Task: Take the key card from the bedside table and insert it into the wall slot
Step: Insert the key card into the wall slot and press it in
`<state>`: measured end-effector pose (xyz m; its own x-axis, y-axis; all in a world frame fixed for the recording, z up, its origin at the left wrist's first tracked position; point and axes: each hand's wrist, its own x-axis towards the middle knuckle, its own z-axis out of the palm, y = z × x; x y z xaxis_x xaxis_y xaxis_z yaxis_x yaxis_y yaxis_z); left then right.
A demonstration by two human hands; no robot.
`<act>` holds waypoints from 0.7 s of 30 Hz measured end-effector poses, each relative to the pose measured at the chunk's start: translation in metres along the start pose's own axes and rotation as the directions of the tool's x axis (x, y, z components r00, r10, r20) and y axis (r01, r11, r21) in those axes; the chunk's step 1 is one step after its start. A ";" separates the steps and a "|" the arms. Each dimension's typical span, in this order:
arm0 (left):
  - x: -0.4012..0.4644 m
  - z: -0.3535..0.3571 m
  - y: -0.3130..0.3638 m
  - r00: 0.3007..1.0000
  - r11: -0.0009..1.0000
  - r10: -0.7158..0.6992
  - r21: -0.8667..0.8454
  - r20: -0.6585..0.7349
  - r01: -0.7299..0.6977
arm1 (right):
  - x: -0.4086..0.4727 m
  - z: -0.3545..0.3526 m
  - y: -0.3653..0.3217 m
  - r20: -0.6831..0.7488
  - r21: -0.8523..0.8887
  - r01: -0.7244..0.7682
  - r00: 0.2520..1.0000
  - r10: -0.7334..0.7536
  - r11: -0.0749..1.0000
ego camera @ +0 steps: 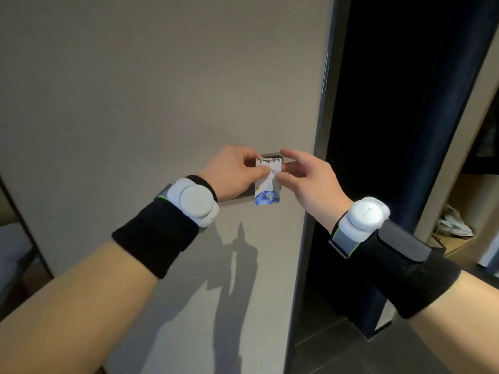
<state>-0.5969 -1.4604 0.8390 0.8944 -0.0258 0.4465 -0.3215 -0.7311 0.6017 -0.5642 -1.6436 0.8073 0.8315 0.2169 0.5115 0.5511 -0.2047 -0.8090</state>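
Observation:
The key card [267, 194] is white with a blue flower print at its lower end and stands upright against the grey wall slot plate [270, 155]. My left hand [232, 172] pinches the card's upper left part between thumb and fingers. My right hand [307, 176] touches the card's right edge with thumb and fingertips. The plate is mostly hidden behind both hands and the card, so the slot opening itself is out of sight. Both wrists carry white sensor pods on black bands.
The beige wall [162, 90] fills the left and middle. Its corner edge [321, 130] runs down just right of the plate. A dark curtain [405, 117] hangs beyond it. Wooden shelves [459, 225] with a crumpled item stand at far right.

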 end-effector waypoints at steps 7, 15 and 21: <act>0.018 0.014 -0.010 0.995 1.000 -0.031 0.002 -0.098 0.031 | 0.025 0.000 0.017 0.006 0.003 0.109 0.994 -0.109 0.994; 0.029 0.030 0.004 0.955 0.995 -0.015 0.086 -0.297 0.043 | 0.067 -0.019 0.032 0.072 0.060 0.168 0.982 -0.172 0.984; 0.041 0.042 0.026 0.894 0.961 -0.004 0.245 -0.448 0.127 | 0.097 -0.033 0.040 0.159 0.073 0.227 0.959 -0.236 0.971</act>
<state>-0.5554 -1.5090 0.8458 0.6615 0.2856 0.6934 -0.1188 -0.8731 0.4729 -0.4595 -1.6625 0.8344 0.6554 0.4083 0.6354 0.7191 -0.0802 -0.6903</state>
